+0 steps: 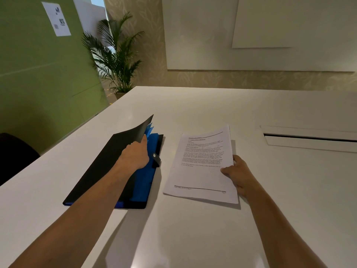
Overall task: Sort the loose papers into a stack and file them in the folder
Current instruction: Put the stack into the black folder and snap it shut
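I see the black folder (108, 165) lying on the white bench (193, 105), left of centre, with its front cover lifted along the far right edge. My left hand (136, 154) grips that cover edge, thumb on top and fingers tucked under it, so the cover bows upward. Beneath it the blue tabbed dividers (148, 132) show, fanned at the far end, and more blue runs down the inside toward the near edge. A black strap with a round snap (156, 158) sticks out from the folder's right side, just beside my left hand.

To the right of the folder, apart from it, sits the stack of printed papers (201, 165), squared up fairly well and angled slightly. My right hand (236, 174) pinches the stack at its right edge, thumb pressed on the top sheet and fingers curled under. The near right part looks raised a little off the bench, casting a shadow.

Further right a cable slot (309, 138) is set into the bench. A potted palm (116, 57) stands past the far corner, beside a green wall (38, 74) with a paper notice (57, 18) on it.
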Tool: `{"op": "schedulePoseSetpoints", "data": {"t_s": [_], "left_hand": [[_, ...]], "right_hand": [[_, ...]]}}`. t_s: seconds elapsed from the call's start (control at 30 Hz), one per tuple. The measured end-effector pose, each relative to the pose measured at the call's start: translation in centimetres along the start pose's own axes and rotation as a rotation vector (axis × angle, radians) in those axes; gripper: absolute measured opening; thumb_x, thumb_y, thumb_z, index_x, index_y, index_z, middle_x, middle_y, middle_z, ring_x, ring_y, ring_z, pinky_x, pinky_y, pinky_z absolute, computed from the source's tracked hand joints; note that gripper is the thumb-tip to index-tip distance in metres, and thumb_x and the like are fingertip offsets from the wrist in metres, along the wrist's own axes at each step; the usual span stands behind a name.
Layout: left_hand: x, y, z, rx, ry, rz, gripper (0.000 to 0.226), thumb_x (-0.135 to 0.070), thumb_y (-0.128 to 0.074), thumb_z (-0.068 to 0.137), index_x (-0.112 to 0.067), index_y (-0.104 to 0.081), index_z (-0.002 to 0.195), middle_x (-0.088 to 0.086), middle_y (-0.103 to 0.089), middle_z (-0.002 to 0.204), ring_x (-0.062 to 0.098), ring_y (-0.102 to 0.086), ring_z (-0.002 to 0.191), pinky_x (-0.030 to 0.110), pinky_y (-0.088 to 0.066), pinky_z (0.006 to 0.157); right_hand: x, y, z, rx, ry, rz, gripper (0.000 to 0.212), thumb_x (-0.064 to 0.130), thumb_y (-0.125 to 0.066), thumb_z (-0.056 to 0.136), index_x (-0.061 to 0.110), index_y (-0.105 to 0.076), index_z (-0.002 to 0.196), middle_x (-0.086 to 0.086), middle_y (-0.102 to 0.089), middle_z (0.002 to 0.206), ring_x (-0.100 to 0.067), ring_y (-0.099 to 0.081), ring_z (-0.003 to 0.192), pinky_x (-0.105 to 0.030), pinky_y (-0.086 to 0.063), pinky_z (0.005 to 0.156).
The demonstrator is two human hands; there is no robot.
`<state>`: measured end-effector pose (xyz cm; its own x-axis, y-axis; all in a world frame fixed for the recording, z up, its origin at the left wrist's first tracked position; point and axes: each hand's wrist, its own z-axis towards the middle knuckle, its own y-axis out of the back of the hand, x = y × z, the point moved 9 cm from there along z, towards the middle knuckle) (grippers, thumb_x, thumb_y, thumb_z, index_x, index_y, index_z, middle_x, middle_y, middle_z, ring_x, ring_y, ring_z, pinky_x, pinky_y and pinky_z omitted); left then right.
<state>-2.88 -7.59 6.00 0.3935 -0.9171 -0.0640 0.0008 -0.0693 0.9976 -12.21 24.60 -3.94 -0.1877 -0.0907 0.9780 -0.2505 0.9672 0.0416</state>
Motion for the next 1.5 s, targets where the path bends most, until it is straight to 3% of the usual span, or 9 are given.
{"op": "schedulePoseSetpoints", "data": {"t_s": [0.07,0.2,0.3,0.47,0.63,0.77,0.93,1.3,1.5], "left_hand": [[-0.2,0.6,0.0,0.011,0.018,-0.099,0.077,-0.013,-0.046,0.094,-0.019,0.0,0.155,0.013,-0.06,0.102,0.014,-0.056,0.063,0.025,-0.039,0.047],[-1.0,2.0,0.0,0.014,0.029,-0.234,0.075,-0.011,-0.043,0.094,-0.021,0.0,0.155,0.021,-0.047,0.141,0.019,-0.06,0.082,0.031,-0.048,0.07],[-2.1,2.7,0.1,0.023,0.018,-0.285,0.074,-0.01,-0.043,0.095,-0.02,0.0,0.155,0.02,-0.047,0.141,0.024,-0.061,0.095,0.037,-0.05,0.081],[-4.0,4.0,0.4,0.008,0.011,-0.327,0.075,-0.009,-0.043,0.094,-0.019,-0.001,0.155,0.02,-0.042,0.145,0.037,-0.052,0.121,0.046,-0.047,0.098],[-6.1,5.1,0.5,-0.002,-0.015,-0.356,0.072,-0.01,-0.045,0.093,-0.016,-0.007,0.154,0.019,-0.041,0.146,0.037,-0.051,0.123,0.046,-0.047,0.099],[-7.8,5.2,0.3,-0.017,-0.055,-0.402,0.062,-0.015,-0.052,0.092,-0.011,-0.024,0.148,0.02,-0.052,0.134,0.036,-0.057,0.114,0.048,-0.05,0.095],[-8.4,4.8,0.0,-0.025,-0.04,-0.368,0.073,-0.018,-0.049,0.095,-0.014,-0.006,0.154,0.016,-0.046,0.143,0.034,-0.054,0.122,0.043,-0.047,0.096],[-11.7,5.0,-0.4,-0.027,-0.148,-0.45,0.073,-0.011,-0.052,0.091,-0.015,-0.013,0.152,0.015,-0.052,0.133,0.03,-0.059,0.11,0.034,-0.049,0.08],[-14.7,5.0,-0.5,-0.046,-0.159,-0.459,0.075,-0.017,-0.054,0.094,-0.017,-0.009,0.154,0.016,-0.047,0.143,0.032,-0.053,0.123,0.04,-0.046,0.098]], "right_hand": [[0.1,0.5,-0.2,-0.052,0.008,0.037,0.046,-0.006,-0.062,0.089,0.026,-0.053,0.121,0.002,-0.069,0.113,-0.025,-0.069,0.098,-0.044,-0.06,0.08],[2.5,1.6,-1.0,-0.131,0.113,0.153,0.05,-0.007,-0.063,0.09,0.026,-0.051,0.125,0.01,-0.069,0.107,-0.014,-0.07,0.093,-0.032,-0.061,0.072],[6.1,2.5,-1.9,-0.165,0.213,0.212,0.048,-0.012,-0.061,0.09,0.021,-0.05,0.124,0.01,-0.069,0.107,-0.006,-0.07,0.09,-0.021,-0.06,0.064],[11.0,1.4,-4.0,-0.134,0.344,0.081,0.05,-0.006,-0.06,0.092,0.025,-0.046,0.128,0.01,-0.068,0.111,-0.012,-0.07,0.096,-0.033,-0.061,0.074],[12.4,-1.7,-5.3,-0.129,0.376,-0.229,0.051,0.003,-0.058,0.092,0.024,-0.044,0.136,0.001,-0.067,0.116,-0.019,-0.071,0.093,-0.032,-0.063,0.062],[12.0,-3.9,-5.1,-0.009,0.308,-0.289,0.052,0.006,-0.059,0.093,0.024,-0.044,0.139,-0.003,-0.067,0.118,-0.023,-0.071,0.096,-0.044,-0.064,0.073],[12.1,-4.0,-4.5,0.04,0.281,-0.281,0.052,0.007,-0.06,0.092,0.026,-0.047,0.138,0.002,-0.066,0.116,-0.023,-0.071,0.096,-0.049,-0.064,0.076],[11.6,-7.1,-2.9,0.048,0.264,-0.358,0.035,0.005,-0.064,0.09,0.021,-0.047,0.116,0.002,-0.058,0.1,-0.017,-0.062,0.083,-0.028,-0.057,0.062],[10.7,-10.9,-3.2,0.035,0.295,-0.508,0.027,0.01,-0.054,0.1,-0.002,-0.051,0.124,-0.022,-0.063,0.114,-0.035,-0.064,0.104,-0.043,-0.054,0.088]]}}
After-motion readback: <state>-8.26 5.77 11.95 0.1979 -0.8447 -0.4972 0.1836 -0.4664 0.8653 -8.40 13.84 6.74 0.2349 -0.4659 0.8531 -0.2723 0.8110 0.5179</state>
